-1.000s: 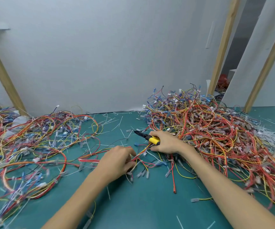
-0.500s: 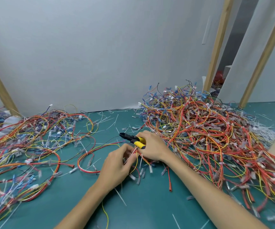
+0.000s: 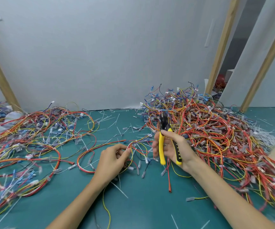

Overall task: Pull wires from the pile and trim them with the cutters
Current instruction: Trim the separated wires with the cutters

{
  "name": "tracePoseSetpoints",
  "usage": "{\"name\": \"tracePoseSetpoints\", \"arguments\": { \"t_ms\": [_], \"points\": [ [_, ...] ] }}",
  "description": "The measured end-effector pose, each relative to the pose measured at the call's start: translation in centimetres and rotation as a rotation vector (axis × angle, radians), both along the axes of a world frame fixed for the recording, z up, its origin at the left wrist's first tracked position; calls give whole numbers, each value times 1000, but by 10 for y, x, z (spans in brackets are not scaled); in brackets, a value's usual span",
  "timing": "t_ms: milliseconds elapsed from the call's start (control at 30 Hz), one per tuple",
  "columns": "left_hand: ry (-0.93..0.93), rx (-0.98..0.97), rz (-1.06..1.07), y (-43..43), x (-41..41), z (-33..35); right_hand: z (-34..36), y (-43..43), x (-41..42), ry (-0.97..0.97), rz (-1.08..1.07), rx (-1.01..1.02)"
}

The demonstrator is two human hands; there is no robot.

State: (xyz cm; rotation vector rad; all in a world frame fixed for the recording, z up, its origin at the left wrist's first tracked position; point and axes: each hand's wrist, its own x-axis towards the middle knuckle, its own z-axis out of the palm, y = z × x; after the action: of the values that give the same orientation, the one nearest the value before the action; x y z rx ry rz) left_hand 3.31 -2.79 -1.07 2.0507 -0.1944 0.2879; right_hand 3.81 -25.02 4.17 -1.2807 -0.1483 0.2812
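On the green mat (image 3: 141, 204), two hands: left hand (image 3: 112, 160) pinches wires (image 3: 136, 146); right hand (image 3: 174, 148) grips one cutters (image 3: 164, 129).

At left edge, left wire pile (image 3: 26, 138) cut off; cutters (image 3: 161, 143) tip lost against right pile (image 3: 216, 129)

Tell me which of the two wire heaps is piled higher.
The right heap, behind the right hand holding the cutters: a dense mound. The left heap lies in flat, loose loops.

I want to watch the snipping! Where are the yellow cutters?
In the head view, the cutters stand upright in the right hand, right of centre, beside the big wire pile.
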Motion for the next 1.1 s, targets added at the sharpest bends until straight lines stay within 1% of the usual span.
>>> {"name": "tracePoseSetpoints", "arguments": {
  "t_ms": [67,133,267,367,433,567,633,733,867,900,1000,1100],
  "points": [
    [33,-29,-28,3,1,0,-7,4,-6,-7,-5,-100],
    [94,-62,-101,8,4,0,-14,8,-7,-42,-24,-162],
    [224,-118,-261,17,6,8,-23,12,-8,-66,-70,-181],
    [327,-238,-261,17,6,12,-27,13,-10,-102,-67,-231],
    [326,-203,-268,15,5,12,-28,15,-12,-139,-81,-286],
    [226,-177,-276,15,0,14,-31,19,-19,-246,-204,-390],
    [211,-208,-260,17,-1,15,-29,23,-22,-241,-214,-435],
    [213,-307,-268,20,-1,14,-27,24,-24,-234,-188,-600],
    [185,-319,-258,24,1,8,-29,27,-28,-418,-141,-768],
    [189,-330,-255,25,2,7,-32,27,-27,-466,-159,-826],
    [230,-397,-252,26,5,6,-39,24,-20,-691,-313,-1001],
    [259,-462,-260,28,7,5,-37,12,-11,-791,-429,-1045]
  ]
}}
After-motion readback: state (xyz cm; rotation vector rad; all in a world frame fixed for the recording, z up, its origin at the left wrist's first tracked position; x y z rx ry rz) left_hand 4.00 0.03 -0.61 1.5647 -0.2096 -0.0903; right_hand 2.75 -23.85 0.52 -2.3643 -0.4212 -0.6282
